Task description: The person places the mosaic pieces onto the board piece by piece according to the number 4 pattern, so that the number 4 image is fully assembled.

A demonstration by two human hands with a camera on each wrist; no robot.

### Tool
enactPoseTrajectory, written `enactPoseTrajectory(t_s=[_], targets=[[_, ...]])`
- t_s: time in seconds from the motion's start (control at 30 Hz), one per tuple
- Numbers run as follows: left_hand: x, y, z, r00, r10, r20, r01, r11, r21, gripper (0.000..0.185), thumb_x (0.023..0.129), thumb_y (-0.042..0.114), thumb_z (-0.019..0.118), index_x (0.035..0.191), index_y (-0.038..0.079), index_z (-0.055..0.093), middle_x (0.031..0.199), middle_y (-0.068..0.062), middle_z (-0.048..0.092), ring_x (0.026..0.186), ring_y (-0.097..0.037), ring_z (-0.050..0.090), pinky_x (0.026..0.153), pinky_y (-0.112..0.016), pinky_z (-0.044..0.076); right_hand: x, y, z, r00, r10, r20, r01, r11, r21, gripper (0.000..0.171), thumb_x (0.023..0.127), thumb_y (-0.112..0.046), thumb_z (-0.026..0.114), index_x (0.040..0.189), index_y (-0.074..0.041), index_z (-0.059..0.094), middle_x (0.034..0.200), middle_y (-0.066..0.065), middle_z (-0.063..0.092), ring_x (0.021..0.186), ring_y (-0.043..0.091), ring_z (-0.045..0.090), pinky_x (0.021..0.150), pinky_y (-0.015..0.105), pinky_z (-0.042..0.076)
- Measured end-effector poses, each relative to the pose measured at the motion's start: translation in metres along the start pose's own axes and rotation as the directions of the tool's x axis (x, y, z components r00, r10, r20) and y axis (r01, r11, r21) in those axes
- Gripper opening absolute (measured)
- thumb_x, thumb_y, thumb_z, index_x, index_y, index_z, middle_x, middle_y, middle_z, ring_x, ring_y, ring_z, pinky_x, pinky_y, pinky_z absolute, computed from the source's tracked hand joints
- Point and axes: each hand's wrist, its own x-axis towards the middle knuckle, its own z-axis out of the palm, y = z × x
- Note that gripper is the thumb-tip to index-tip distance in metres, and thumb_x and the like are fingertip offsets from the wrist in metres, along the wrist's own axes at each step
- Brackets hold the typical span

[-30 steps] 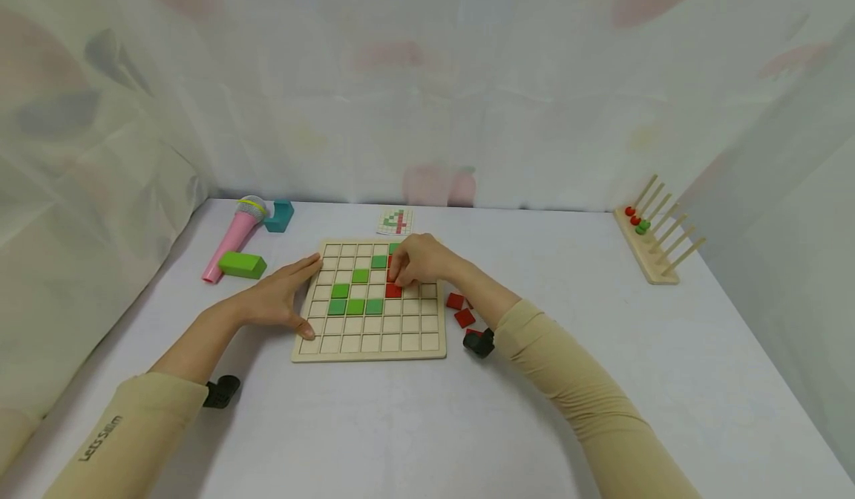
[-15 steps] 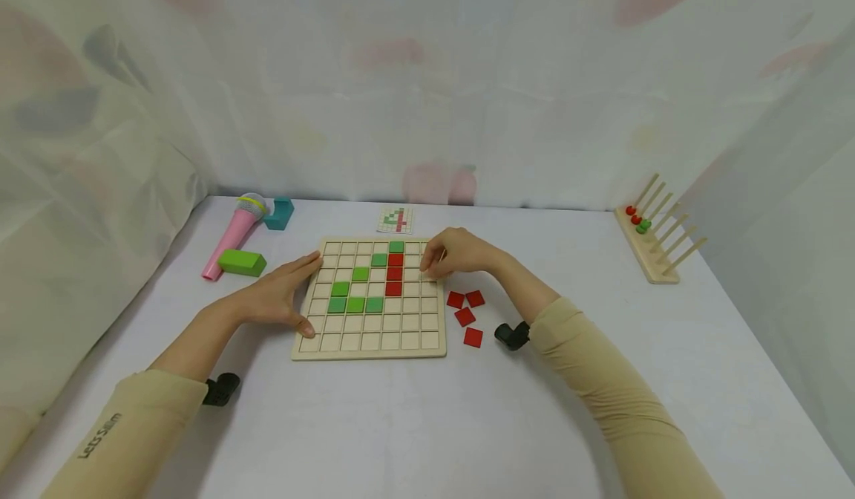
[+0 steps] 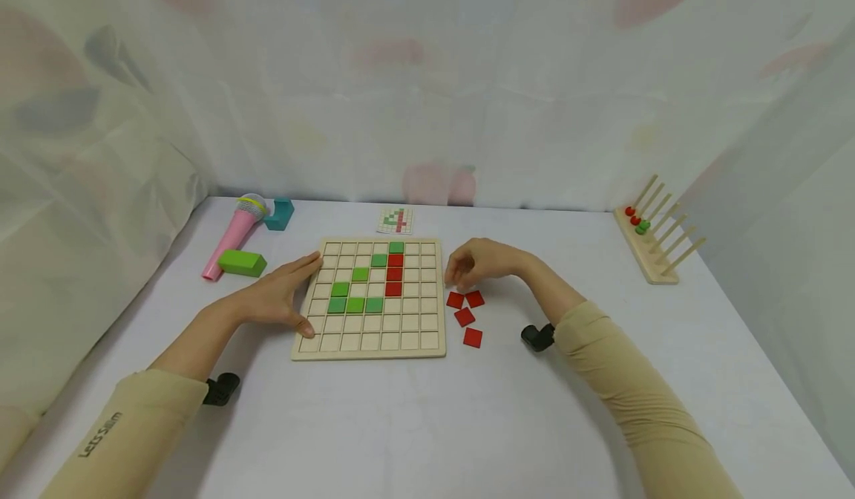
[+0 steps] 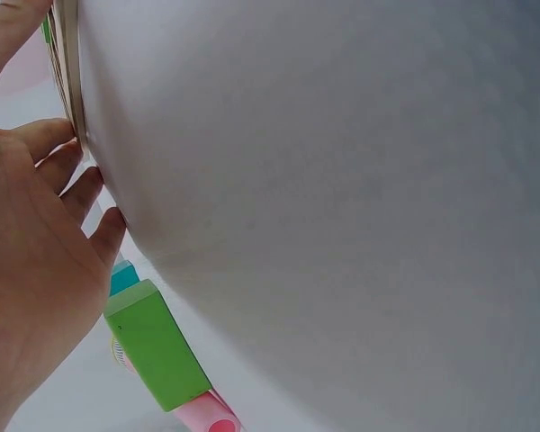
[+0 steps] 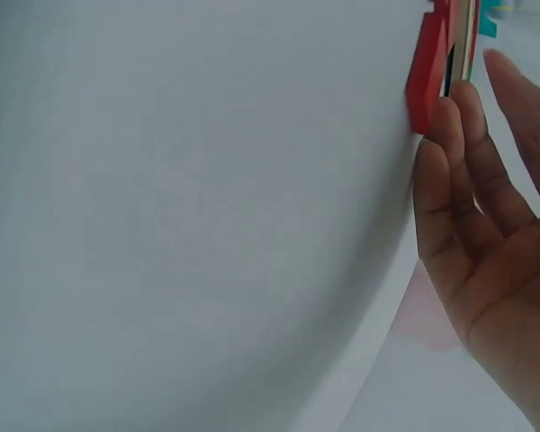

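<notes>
A wooden grid board (image 3: 374, 336) lies at the table's middle. It holds several green tiles (image 3: 354, 305) and a column of three red tiles (image 3: 394, 274). My left hand (image 3: 287, 295) rests flat against the board's left edge, fingers straight; the left wrist view shows this left hand (image 4: 36, 270) touching the board edge (image 4: 69, 72). My right hand (image 3: 461, 270) hovers just right of the board, above several loose red tiles (image 3: 465, 316), fingers relaxed and holding nothing. In the right wrist view the right hand's fingertips (image 5: 450, 117) are next to a red tile (image 5: 426, 76).
A pink toy microphone (image 3: 234, 237), a green block (image 3: 242, 263) and a teal block (image 3: 279, 214) lie at the back left. A small pattern card (image 3: 395, 220) sits behind the board. A wooden peg rack (image 3: 657, 235) stands far right. Sheer curtains enclose the table.
My right hand has left the board's red column and moved right, down over the loose red tiles. The left hand has stayed put.
</notes>
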Motion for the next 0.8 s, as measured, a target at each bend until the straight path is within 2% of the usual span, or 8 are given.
enactPoseTrajectory(t_s=[0.33, 0.6, 0.8], targets=[[0.0004, -0.0015, 0.0002, 1.000, 0.005, 0.001, -0.005, 1.000, -0.005, 0.137, 0.056, 0.056, 0.089, 0.156, -0.004, 0.018, 0.167, -0.021, 0.011, 0.151, -0.049, 0.014, 0.118, -0.067, 0.020, -0.0022, 0.0055, 0.0044, 0.998, -0.027, 0.059, 0.022, 0.997, 0.076, 0.024, 0.082, -0.004, 0.073, 0.103, -0.013, 0.076, 0.103, 0.004, 0.072, 0.089, 0.016, 0.057, 0.081, 0.025, 0.050], [0.0004, -0.0013, 0.0003, 1.000, 0.001, 0.002, -0.001, 1.000, -0.003, 0.137, 0.056, 0.056, 0.089, 0.156, -0.003, 0.018, 0.167, -0.021, 0.011, 0.151, -0.048, 0.014, 0.118, -0.067, 0.019, -0.0010, 0.0067, 0.0078, 0.998, 0.001, 0.068, -0.004, 1.000, 0.030, 0.028, 0.079, -0.007, 0.078, 0.104, -0.020, 0.077, 0.104, -0.002, 0.067, 0.091, 0.015, 0.054, 0.080, 0.024, 0.048], [0.0009, -0.0015, 0.0004, 1.000, 0.007, -0.001, -0.007, 1.000, -0.001, 0.136, 0.056, 0.056, 0.089, 0.156, -0.003, 0.018, 0.167, -0.021, 0.011, 0.151, -0.048, 0.014, 0.118, -0.067, 0.019, -0.0010, 0.0052, 0.0098, 0.998, -0.007, 0.056, 0.008, 1.000, -0.005, 0.028, 0.078, -0.007, 0.080, 0.102, -0.020, 0.077, 0.101, -0.001, 0.066, 0.092, 0.016, 0.054, 0.082, 0.025, 0.048]])
